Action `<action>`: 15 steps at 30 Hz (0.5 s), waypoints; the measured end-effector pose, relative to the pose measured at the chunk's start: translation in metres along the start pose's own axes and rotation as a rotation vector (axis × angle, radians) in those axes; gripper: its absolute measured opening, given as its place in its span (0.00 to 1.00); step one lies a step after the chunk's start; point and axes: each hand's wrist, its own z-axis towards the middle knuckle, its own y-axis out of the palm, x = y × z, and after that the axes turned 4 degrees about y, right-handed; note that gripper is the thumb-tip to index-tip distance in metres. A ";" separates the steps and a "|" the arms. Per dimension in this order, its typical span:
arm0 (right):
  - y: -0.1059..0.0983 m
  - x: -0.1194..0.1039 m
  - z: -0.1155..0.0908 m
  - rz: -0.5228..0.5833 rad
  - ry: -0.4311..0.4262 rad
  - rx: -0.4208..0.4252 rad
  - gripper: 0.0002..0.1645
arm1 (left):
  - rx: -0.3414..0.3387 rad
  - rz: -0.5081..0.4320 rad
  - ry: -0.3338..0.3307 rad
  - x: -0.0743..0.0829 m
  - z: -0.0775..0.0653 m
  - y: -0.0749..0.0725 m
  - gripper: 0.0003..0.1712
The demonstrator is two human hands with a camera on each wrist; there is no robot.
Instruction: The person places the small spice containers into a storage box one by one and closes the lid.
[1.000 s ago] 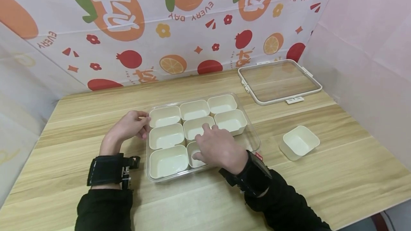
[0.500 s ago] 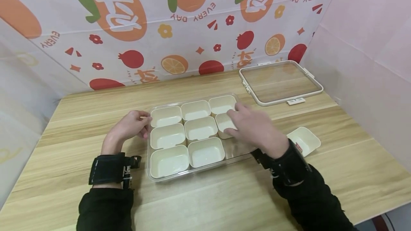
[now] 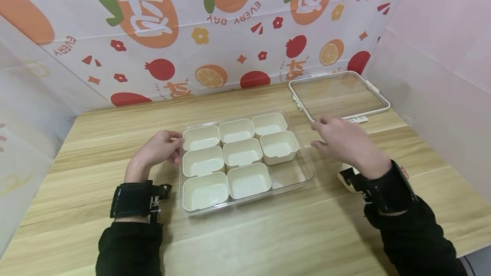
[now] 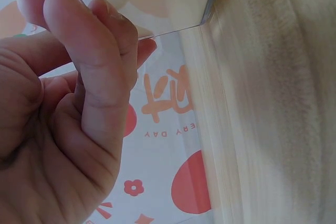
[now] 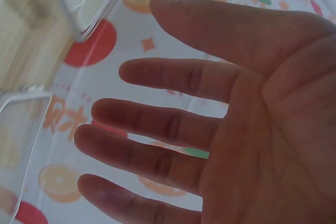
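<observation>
A clear plastic box in the head view holds several cream rectangular bins, with a bare gap in its near right corner. My left hand holds the box's left edge with bent fingers; the left wrist view has those fingers against the clear wall. To the right of the box, my right hand hovers over the table, holding nothing. Its fingers are straight and spread in the right wrist view. Under the right wrist, one loose cream bin is mostly hidden.
A clear lid with a white frame and side clips lies at the back right of the wooden table. Behind stands a fruit-printed cloth wall. A pale wall bounds the right side.
My right hand has moved right, from above the bins to past the box, and now covers part of the loose bin. The left hand has stayed at the box's left edge.
</observation>
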 end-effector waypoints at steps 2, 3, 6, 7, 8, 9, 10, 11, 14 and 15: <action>0.000 0.009 -0.003 0.001 0.007 -0.010 0.23 | -0.001 -0.002 0.000 0.000 0.000 0.000 0.23; 0.001 0.013 -0.005 0.002 0.010 -0.016 0.24 | -0.002 -0.003 -0.001 0.001 0.000 0.000 0.23; 0.001 0.023 -0.009 0.005 0.010 -0.024 0.24 | -0.004 -0.006 -0.004 0.001 0.000 0.000 0.23; 0.001 0.025 -0.010 0.006 0.011 -0.024 0.24 | -0.004 -0.005 -0.005 0.001 0.000 0.000 0.24; 0.001 0.026 -0.010 0.011 0.010 -0.024 0.24 | -0.004 -0.003 -0.006 0.001 0.001 0.000 0.24; 0.000 0.027 -0.011 0.017 0.009 -0.025 0.24 | -0.004 -0.002 -0.007 0.001 0.001 0.000 0.24; 0.000 0.027 -0.012 0.023 0.009 -0.026 0.24 | -0.003 0.001 -0.008 0.001 0.001 0.000 0.24; 0.000 0.027 -0.012 0.028 0.009 -0.025 0.24 | -0.003 0.005 -0.007 0.001 0.001 0.000 0.24; -0.002 0.027 -0.015 0.045 0.015 -0.022 0.24 | -0.004 0.009 -0.010 0.002 0.001 0.000 0.24; -0.002 0.027 -0.016 0.049 0.018 -0.020 0.24 | -0.004 0.009 -0.010 0.002 0.001 0.000 0.24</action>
